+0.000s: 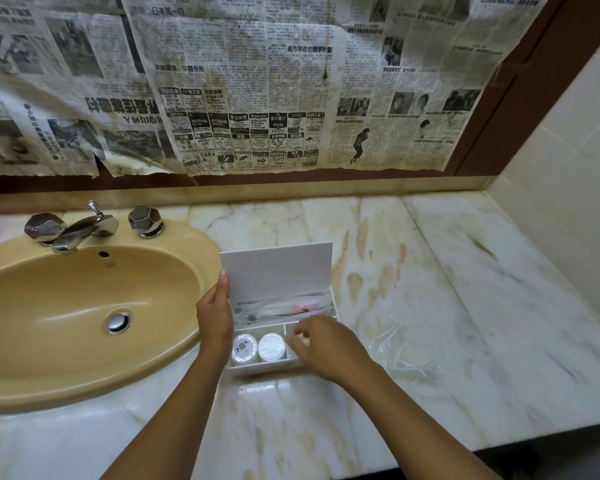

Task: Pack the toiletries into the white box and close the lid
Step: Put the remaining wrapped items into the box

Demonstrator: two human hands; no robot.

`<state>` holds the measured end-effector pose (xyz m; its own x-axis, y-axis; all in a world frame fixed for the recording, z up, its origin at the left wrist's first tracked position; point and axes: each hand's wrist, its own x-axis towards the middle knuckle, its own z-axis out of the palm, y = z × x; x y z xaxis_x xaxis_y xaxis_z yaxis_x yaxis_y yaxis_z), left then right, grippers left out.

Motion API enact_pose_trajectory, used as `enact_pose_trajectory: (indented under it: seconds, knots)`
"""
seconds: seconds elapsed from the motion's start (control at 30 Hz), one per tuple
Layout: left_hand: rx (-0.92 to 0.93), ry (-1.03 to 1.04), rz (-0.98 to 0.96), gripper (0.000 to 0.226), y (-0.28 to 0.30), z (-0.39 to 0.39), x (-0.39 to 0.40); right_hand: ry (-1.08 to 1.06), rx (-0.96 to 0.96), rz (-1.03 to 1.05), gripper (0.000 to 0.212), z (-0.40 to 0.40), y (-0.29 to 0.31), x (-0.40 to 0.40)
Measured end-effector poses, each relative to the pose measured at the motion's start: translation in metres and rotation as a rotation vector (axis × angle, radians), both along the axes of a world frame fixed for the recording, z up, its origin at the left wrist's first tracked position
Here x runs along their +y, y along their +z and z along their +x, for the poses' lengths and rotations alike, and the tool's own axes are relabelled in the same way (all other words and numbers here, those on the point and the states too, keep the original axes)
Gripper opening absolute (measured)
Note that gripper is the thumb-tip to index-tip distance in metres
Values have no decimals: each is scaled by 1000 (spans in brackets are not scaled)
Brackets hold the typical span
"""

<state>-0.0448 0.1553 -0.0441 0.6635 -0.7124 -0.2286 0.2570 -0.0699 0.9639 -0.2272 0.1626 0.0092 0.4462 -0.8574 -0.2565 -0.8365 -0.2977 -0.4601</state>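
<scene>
As the lid stands raised, a person packs toiletries into the white box [282, 364] at lower centre of the frame, on a marble tabletop [430, 271] beside a tan sink [84, 306].

Left hand [215, 317] pinches the lid [278, 271] by its left edge, apparently to keep the compartments open; right hand [321, 348], fingers curled over the right compartment, seems to be settling an item, though its grip cannot be made out. Two round white containers [258, 347] fill the near-left compartment; sachets [284, 306] lie behind.

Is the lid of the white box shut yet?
No, the lid stands upright above the white box, with the left hand at its edge.
</scene>
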Motion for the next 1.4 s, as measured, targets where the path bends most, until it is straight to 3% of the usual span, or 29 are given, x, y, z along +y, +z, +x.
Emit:
enact_pose_trajectory:
  seconds: [0.13, 0.23, 0.5, 0.6, 0.73, 0.83, 0.93, 1.03, 1.27, 1.4]
  knots:
    - [-16, -7, -8, 35, 1, -1, 1, -293, -167, -240, 22, -15, -3, -14]
    - [-29, 2, -12, 33, 2, -2, 1, -448, -134, -239, 20, -33, -16, -21]
    - [-24, 5, -13, 32, 5, -3, 1, -400, 122, 37, 36, -53, -46, -19]
    - [-29, 2, -11, 33, 7, -4, 2, -409, 130, 34, 22, -53, -47, -18]
    - [-28, 2, -10, 33, 7, -3, 2, -499, 67, -6, 31, -55, -42, -20]
    - [-46, 3, -2, 35, 6, -3, 2, -530, -11, -163, 26, -54, -25, -25]
    - [-33, 3, 1, 34, 6, -3, 2, -458, -177, -304, 19, -45, 1, -26]
    - [-20, 2, -3, 33, 5, -2, 2, -271, -239, -299, 18, -25, 14, -21]
    - [-7, -1, -2, 31, 4, -1, 2, -44, 120, 39, 31, 0, -14, -8]
    - [-5, 0, -2, 30, 4, -1, 1, -18, 143, 127, 35, -1, -20, -9]
